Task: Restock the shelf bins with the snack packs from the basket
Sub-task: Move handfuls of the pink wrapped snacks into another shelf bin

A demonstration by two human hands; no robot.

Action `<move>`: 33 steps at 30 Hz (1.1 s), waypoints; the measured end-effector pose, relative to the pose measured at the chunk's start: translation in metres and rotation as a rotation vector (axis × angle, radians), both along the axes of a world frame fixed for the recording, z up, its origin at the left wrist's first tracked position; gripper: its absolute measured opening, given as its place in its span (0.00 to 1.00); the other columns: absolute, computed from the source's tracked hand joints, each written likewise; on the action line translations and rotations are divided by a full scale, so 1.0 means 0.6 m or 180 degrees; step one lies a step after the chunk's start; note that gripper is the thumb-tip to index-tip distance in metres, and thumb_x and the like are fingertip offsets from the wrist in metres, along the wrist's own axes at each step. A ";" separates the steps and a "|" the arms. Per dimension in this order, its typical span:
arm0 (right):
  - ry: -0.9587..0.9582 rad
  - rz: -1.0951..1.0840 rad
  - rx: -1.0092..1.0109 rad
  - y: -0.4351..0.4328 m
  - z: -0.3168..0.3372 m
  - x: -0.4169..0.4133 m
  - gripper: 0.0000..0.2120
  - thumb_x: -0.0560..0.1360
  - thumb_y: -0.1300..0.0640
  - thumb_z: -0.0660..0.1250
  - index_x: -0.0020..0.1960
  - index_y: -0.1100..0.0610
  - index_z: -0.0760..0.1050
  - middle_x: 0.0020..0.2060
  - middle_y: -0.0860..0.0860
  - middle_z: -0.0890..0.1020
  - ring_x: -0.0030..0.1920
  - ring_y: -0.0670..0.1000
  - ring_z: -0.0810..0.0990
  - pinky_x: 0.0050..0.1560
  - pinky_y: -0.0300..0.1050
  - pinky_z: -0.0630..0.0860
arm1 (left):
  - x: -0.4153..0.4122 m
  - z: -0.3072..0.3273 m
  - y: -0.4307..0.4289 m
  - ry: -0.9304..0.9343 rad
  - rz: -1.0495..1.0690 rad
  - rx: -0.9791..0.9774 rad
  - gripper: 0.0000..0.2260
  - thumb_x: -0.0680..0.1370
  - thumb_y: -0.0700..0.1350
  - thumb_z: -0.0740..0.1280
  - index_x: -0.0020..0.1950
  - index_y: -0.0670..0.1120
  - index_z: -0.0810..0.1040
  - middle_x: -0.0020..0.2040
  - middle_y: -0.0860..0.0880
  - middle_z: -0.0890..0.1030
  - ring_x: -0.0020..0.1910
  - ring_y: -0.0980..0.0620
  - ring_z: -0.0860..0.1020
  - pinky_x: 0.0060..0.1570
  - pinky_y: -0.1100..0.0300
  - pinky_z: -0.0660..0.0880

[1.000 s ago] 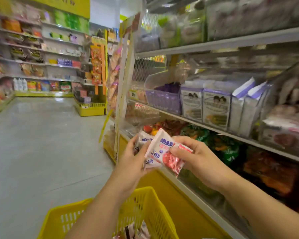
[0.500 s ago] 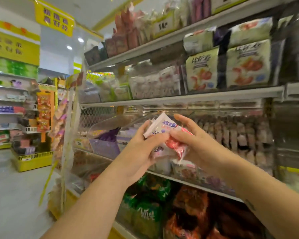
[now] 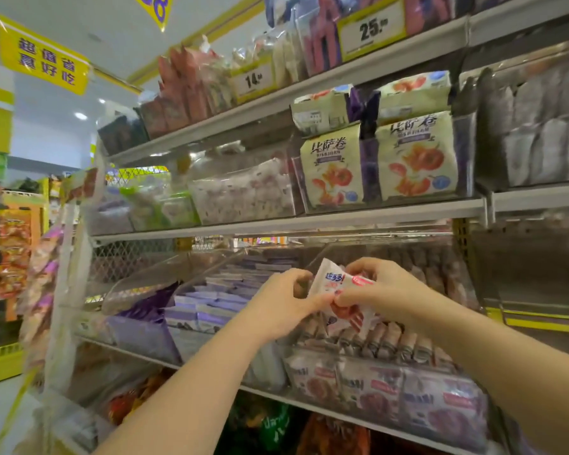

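A small bundle of snack packs (image 3: 335, 285) is held up at the middle shelf, pinched from one side by the left hand (image 3: 283, 303) and from the other by the right hand (image 3: 385, 290). The fingers of both are curled and closed on the wrappers; how many packs are in the bundle cannot be told. The bundle is kept just above a clear bin (image 3: 375, 389) in which rows of like packs are stood on edge, and the basket is not seen in this view. The likeliest trouble is judged to be a slip. The wrappers look smooth and are caught only at their edges, so a pack could be lost as the bundle is divided between the hands, and it could be carried over the front wall of the bin. The bin also looks well filled, so packs laid on top might not be seated and could slide forward, or the standing rows could be knocked flat if the bundle is pushed in hard. A further risk is a wrong placing. A bin of purple packs (image 3: 207, 310) stands just beside, and a pack released too far to the left could be mixed in with them.
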State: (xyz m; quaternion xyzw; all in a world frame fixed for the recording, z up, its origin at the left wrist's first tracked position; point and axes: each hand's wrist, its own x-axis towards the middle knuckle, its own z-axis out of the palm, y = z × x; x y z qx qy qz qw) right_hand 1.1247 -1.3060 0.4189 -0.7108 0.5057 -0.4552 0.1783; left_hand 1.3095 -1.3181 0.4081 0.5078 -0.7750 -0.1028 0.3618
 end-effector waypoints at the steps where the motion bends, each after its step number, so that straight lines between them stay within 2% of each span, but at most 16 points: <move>1: 0.0164 -0.0174 -0.0102 -0.008 -0.009 0.007 0.17 0.61 0.48 0.77 0.46 0.45 0.75 0.39 0.45 0.82 0.38 0.44 0.81 0.31 0.33 0.74 | 0.000 -0.003 -0.007 -0.0086 0.0212 -0.0147 0.24 0.72 0.64 0.67 0.64 0.54 0.71 0.48 0.57 0.77 0.43 0.63 0.74 0.34 0.68 0.67; 3: 0.0573 -0.0412 -0.0406 -0.024 -0.032 0.025 0.20 0.61 0.46 0.75 0.49 0.44 0.72 0.43 0.45 0.79 0.41 0.44 0.80 0.34 0.31 0.75 | -0.004 -0.015 -0.022 -0.0021 0.0338 -0.0173 0.17 0.73 0.59 0.70 0.57 0.55 0.71 0.42 0.57 0.79 0.40 0.59 0.77 0.37 0.60 0.73; 5: 0.1093 -0.0635 -0.0688 -0.036 -0.053 0.040 0.24 0.62 0.42 0.72 0.55 0.45 0.71 0.52 0.48 0.73 0.47 0.49 0.78 0.46 0.40 0.78 | -0.007 -0.029 -0.032 0.0040 0.0323 -0.0123 0.13 0.75 0.50 0.71 0.57 0.55 0.72 0.41 0.55 0.81 0.40 0.56 0.80 0.40 0.56 0.78; 7: 0.1528 -0.0623 -0.0673 -0.038 -0.061 0.040 0.32 0.62 0.35 0.70 0.62 0.46 0.68 0.57 0.49 0.67 0.54 0.50 0.75 0.54 0.43 0.75 | -0.004 -0.033 -0.030 0.0057 0.0189 0.0020 0.22 0.76 0.44 0.67 0.69 0.54 0.68 0.42 0.55 0.81 0.39 0.57 0.80 0.37 0.63 0.78; 8: 0.1711 -0.0462 -0.0533 -0.037 -0.057 0.031 0.37 0.61 0.34 0.70 0.65 0.46 0.65 0.60 0.48 0.65 0.58 0.50 0.72 0.57 0.43 0.74 | 0.000 -0.032 -0.027 0.0168 0.0042 0.0223 0.26 0.76 0.43 0.66 0.73 0.53 0.64 0.43 0.53 0.82 0.41 0.55 0.81 0.39 0.61 0.79; 11: 0.2196 0.0213 0.0141 -0.024 -0.023 -0.010 0.45 0.62 0.36 0.73 0.73 0.41 0.55 0.65 0.39 0.63 0.61 0.43 0.68 0.58 0.36 0.68 | 0.009 -0.027 -0.013 0.0353 -0.0374 0.0802 0.33 0.74 0.44 0.66 0.77 0.54 0.58 0.53 0.46 0.83 0.50 0.49 0.82 0.55 0.45 0.78; 13: 0.2367 0.0377 0.0261 -0.016 -0.004 -0.028 0.44 0.64 0.43 0.75 0.73 0.37 0.54 0.62 0.36 0.63 0.60 0.40 0.68 0.57 0.34 0.66 | 0.007 -0.027 -0.006 -0.0073 -0.0433 0.0762 0.35 0.73 0.49 0.68 0.77 0.55 0.56 0.63 0.49 0.78 0.57 0.50 0.79 0.59 0.48 0.76; 15: 0.2487 0.0306 0.0040 -0.016 0.001 -0.028 0.39 0.66 0.49 0.74 0.72 0.39 0.59 0.63 0.38 0.68 0.60 0.42 0.70 0.57 0.35 0.68 | 0.000 -0.028 -0.001 -0.0445 -0.0422 0.0565 0.36 0.73 0.53 0.70 0.77 0.55 0.57 0.67 0.55 0.74 0.62 0.53 0.75 0.59 0.57 0.73; 18: 0.2604 0.0267 -0.0268 -0.027 -0.007 -0.013 0.30 0.68 0.49 0.74 0.67 0.43 0.68 0.58 0.40 0.74 0.53 0.42 0.74 0.55 0.39 0.73 | -0.012 -0.031 0.003 -0.0662 -0.0487 0.0349 0.30 0.73 0.55 0.71 0.72 0.58 0.63 0.64 0.57 0.75 0.57 0.56 0.75 0.49 0.63 0.71; 21: 0.2513 0.0231 -0.0519 -0.035 -0.012 -0.001 0.25 0.68 0.49 0.75 0.63 0.44 0.72 0.51 0.40 0.74 0.47 0.40 0.73 0.46 0.33 0.71 | -0.016 -0.034 -0.005 -0.0693 -0.0299 -0.0043 0.25 0.74 0.50 0.71 0.69 0.55 0.67 0.61 0.54 0.77 0.54 0.54 0.76 0.44 0.64 0.69; 23: 0.2395 0.0212 -0.0811 -0.040 -0.017 0.006 0.23 0.67 0.50 0.75 0.61 0.44 0.74 0.48 0.40 0.74 0.45 0.38 0.70 0.42 0.29 0.66 | -0.016 -0.037 -0.010 -0.0663 -0.0139 -0.0229 0.21 0.74 0.44 0.69 0.66 0.52 0.69 0.57 0.49 0.79 0.52 0.50 0.78 0.46 0.58 0.74; 25: 0.2244 0.0187 -0.1160 -0.042 -0.022 0.011 0.18 0.67 0.50 0.74 0.56 0.45 0.78 0.43 0.39 0.72 0.42 0.38 0.68 0.40 0.27 0.65 | -0.011 -0.036 -0.013 -0.0739 -0.0134 -0.0202 0.21 0.74 0.43 0.69 0.64 0.52 0.68 0.55 0.50 0.79 0.51 0.50 0.78 0.54 0.54 0.75; 27: 0.2019 0.0003 -0.1329 -0.042 -0.028 0.016 0.14 0.68 0.51 0.73 0.53 0.46 0.78 0.42 0.39 0.69 0.41 0.41 0.69 0.37 0.30 0.65 | -0.002 -0.030 -0.014 -0.0640 -0.0423 -0.0002 0.23 0.72 0.47 0.72 0.64 0.54 0.67 0.56 0.53 0.78 0.53 0.55 0.77 0.57 0.60 0.73; 29: 0.1774 -0.0191 -0.1303 -0.043 -0.033 0.023 0.13 0.68 0.52 0.74 0.52 0.47 0.77 0.43 0.40 0.68 0.42 0.45 0.71 0.38 0.34 0.66 | 0.004 -0.018 -0.018 -0.0517 -0.0641 0.0080 0.24 0.72 0.48 0.72 0.64 0.55 0.66 0.58 0.55 0.76 0.53 0.59 0.75 0.53 0.73 0.69; 31: 0.1744 -0.0279 -0.1174 -0.046 -0.038 0.032 0.18 0.67 0.51 0.75 0.56 0.48 0.76 0.47 0.44 0.70 0.47 0.48 0.73 0.45 0.39 0.71 | 0.004 -0.011 -0.029 -0.0758 -0.0491 -0.0150 0.26 0.74 0.47 0.71 0.69 0.53 0.64 0.63 0.52 0.75 0.58 0.54 0.75 0.53 0.67 0.70; 33: 0.1967 -0.0271 -0.0934 -0.053 -0.039 0.036 0.26 0.67 0.50 0.76 0.62 0.49 0.73 0.55 0.47 0.70 0.52 0.49 0.74 0.52 0.41 0.75 | -0.003 -0.013 -0.039 -0.1436 -0.0121 -0.0560 0.33 0.75 0.46 0.71 0.75 0.50 0.58 0.68 0.48 0.72 0.63 0.47 0.73 0.56 0.56 0.71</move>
